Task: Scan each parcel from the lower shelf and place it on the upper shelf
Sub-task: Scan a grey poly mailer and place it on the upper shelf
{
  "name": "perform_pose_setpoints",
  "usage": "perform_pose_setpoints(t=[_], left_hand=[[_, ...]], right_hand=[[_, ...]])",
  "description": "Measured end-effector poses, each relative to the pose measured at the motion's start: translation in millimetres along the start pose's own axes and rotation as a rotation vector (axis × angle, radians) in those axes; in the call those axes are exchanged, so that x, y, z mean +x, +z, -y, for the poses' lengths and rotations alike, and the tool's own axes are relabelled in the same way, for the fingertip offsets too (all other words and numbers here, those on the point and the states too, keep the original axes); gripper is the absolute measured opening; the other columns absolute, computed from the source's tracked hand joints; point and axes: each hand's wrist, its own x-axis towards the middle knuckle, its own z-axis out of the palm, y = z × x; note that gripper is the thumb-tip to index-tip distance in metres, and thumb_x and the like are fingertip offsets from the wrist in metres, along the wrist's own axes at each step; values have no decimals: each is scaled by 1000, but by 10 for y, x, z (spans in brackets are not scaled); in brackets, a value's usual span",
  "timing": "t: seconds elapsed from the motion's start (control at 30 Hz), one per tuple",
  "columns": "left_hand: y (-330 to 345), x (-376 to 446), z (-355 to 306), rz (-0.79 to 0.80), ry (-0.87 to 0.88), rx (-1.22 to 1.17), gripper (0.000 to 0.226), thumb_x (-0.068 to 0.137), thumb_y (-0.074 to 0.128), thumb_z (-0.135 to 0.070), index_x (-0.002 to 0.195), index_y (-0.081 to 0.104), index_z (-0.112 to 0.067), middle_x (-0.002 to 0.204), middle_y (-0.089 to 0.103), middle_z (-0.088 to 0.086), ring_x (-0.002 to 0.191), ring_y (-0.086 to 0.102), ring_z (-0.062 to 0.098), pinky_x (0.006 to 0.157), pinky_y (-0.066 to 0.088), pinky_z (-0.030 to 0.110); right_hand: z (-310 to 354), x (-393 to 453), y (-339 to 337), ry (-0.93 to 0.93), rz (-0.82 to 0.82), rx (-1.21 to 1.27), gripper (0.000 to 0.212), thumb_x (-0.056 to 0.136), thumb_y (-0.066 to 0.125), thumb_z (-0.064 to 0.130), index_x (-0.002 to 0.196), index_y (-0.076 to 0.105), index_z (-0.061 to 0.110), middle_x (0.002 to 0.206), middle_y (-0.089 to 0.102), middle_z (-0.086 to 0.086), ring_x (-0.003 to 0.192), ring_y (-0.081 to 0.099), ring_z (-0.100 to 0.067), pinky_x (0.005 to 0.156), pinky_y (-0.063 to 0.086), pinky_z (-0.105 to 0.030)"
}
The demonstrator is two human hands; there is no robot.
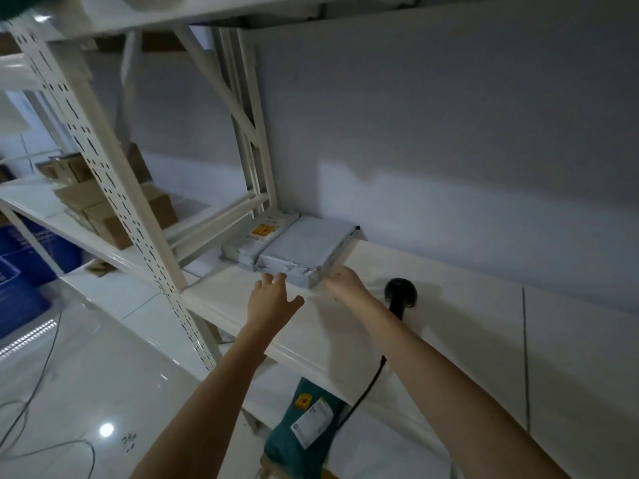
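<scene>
Green parcel (304, 426) below; both hands (273, 299) at grey parcel's (304, 250) edge.

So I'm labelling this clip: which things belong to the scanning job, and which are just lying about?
Job: grey parcel at both hands; labelled grey parcel beside it; teal parcel below; black scanner; left hand; right hand.

Lying about: cardboard boxes; blue crate; floor cables.
</scene>
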Motion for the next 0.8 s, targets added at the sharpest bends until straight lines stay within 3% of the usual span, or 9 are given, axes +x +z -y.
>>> perform_pose_setpoints(t=[0.03, 0.07, 0.2, 0.33, 0.43, 0.57, 0.67, 0.8], left_hand=[[38, 111, 44, 37, -28, 11, 70, 86, 59, -45, 139, 35, -7, 140, 40, 20, 125, 42, 36, 101, 37, 39], [76, 211, 90, 68, -56, 18, 74, 85, 60, -46, 140, 32, -5, 142, 36, 22, 127, 39, 38, 103, 35, 40], [192, 576, 210, 74, -95, 7, 86, 84, 61, -49, 143, 24, 0, 148, 25, 27, 134, 32, 39, 108, 31, 41], [187, 916, 266, 61, -92, -41, 86, 82, 63, -47, 143, 24, -1, 147, 28, 23, 135, 31, 37, 106, 33, 42], [194, 1131, 302, 49, -68, -76, 78, 85, 62, -42, 141, 28, 1, 144, 35, 23, 132, 36, 36, 104, 35, 43], [228, 1364, 379, 59, -28, -98, 63, 91, 53, -37, 137, 35, 2, 140, 40, 25, 129, 39, 38, 104, 33, 42], [226, 1533, 452, 89, 2, -87, 56, 92, 52, -34, 133, 39, 3, 134, 44, 25, 123, 42, 38, 102, 34, 41], [241, 1714, 544, 150, 60, -19, 52, 90, 48, -33, 129, 44, 1, 133, 47, 22, 122, 42, 37, 100, 35, 41]], right_hand=[[10, 139, 28, 8, -19, 15, 31, 91, 49, 19, 61, 45, 21, 62, 44, -2, 61, 41, -18, 60, 31, -28], [34, 236, 46, 10, -34, 8, 39, 91, 49, 17, 55, 35, 22, 57, 36, -1, 54, 35, -16, 56, 27, -28], [88, 579, 117, 52, -42, 25, 39, 89, 46, 8, 54, 32, 19, 56, 33, -2, 51, 31, -15, 50, 25, -26], [52, 821, 189, 125, -67, 71, 31, 90, 47, 13, 61, 38, 16, 60, 35, 0, 55, 36, -15, 46, 26, -25], [36, 947, 285, 146, -74, 74, 11, 92, 48, 17, 91, 51, 7, 70, 45, -2, 73, 46, -24, 48, 31, -24], [15, 1105, 430, 198, -148, 55, 23, 91, 49, 25, 97, 56, 4, 86, 52, -12, 79, 49, -27, 67, 37, -30], [3, 1197, 518, 267, -231, 15, 42, 89, 50, 33, 112, 60, -1, 107, 59, -21, 101, 55, -35, 83, 43, -36], [22, 1295, 612, 341, -310, 0, 48, 89, 49, 34, 122, 55, 0, 124, 56, -24, 118, 49, -38, 96, 42, -38]])
